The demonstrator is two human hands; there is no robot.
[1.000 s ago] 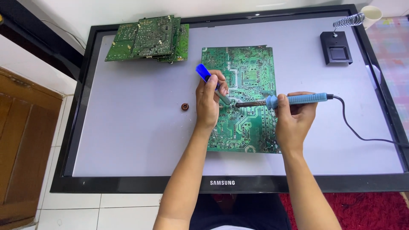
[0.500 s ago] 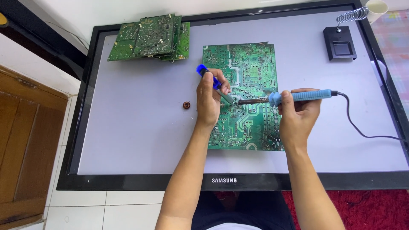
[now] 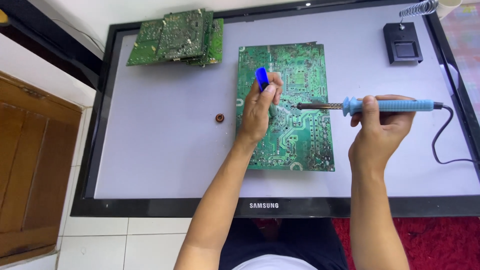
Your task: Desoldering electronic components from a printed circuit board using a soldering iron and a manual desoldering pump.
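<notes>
Nearest, the right hand (image 3: 380, 132) has its grip clenched around the blue handle of a soldering iron (image 3: 385, 105), tip levelled just over the green circuit board (image 3: 295, 135). The left hand (image 3: 261, 107) is grasping a blue desoldering pump (image 3: 264, 86), nozzle down on the board's solder side. The board lies flat on a flat-screen panel (image 3: 150, 140) that serves as the counter. This looks like the desoldering step; the tip and nozzle must meet on one joint. Farther off sit a small copper coil (image 3: 219, 118), a stack of boards (image 3: 175, 37) and an iron stand (image 3: 403, 42).

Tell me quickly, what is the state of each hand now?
Left hand: closed around a blue-tipped tool, over the green circuit board.
Right hand: closed around the blue soldering iron.
</notes>
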